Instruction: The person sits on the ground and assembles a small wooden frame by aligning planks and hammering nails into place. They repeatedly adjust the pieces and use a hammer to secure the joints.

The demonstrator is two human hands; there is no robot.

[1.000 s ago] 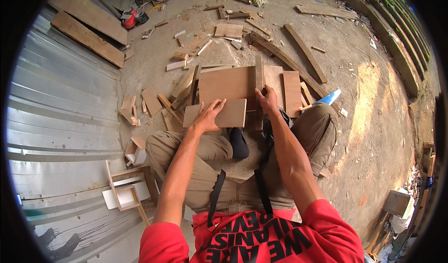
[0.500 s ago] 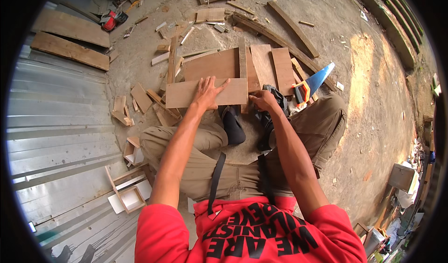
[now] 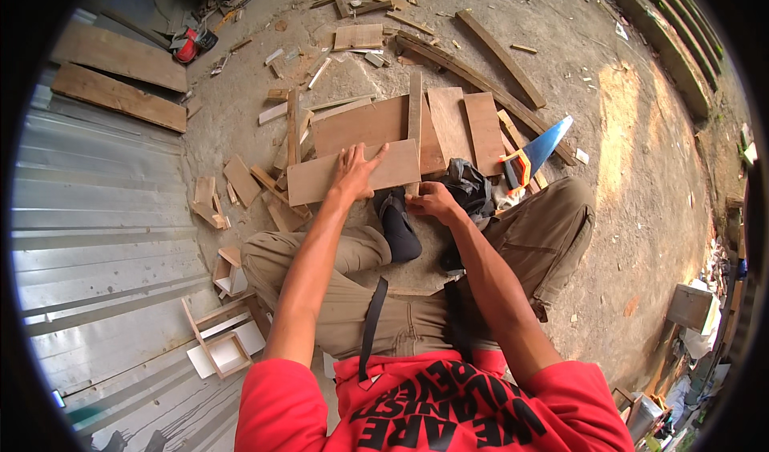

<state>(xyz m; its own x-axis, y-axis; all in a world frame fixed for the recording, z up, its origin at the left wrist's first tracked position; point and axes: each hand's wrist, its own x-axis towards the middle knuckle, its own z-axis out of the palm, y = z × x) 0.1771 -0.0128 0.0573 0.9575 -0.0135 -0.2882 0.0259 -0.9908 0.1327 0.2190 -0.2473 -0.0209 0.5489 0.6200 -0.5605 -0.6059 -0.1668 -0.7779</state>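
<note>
A flat light-brown wooden board (image 3: 394,163) lies slantwise before me, its left end nearer. My left hand (image 3: 353,175) lies over its middle, fingers hooked over the far edge and thumb stretched right. Under the board's right end runs a narrow wooden strip (image 3: 415,106), pointing away from me. My right hand (image 3: 436,201) is closed at the strip's near end, just below the board's corner; its fingertips are partly hidden. A second strip (image 3: 293,123) stands out beyond the board's left end. Behind lies a wider reddish-brown panel (image 3: 360,126).
A handsaw (image 3: 545,146) with an orange and black handle rests at the right, beside a black bag (image 3: 468,189). Loose planks (image 3: 485,131) and offcuts litter the concrete floor. Corrugated metal sheeting (image 3: 104,211) spans the left, near a small wooden box frame (image 3: 224,353).
The board has turned, its left end coming nearer to me, and my left hand has moved with it. My right hand has shifted left and nearer, to the strip's near end.
</note>
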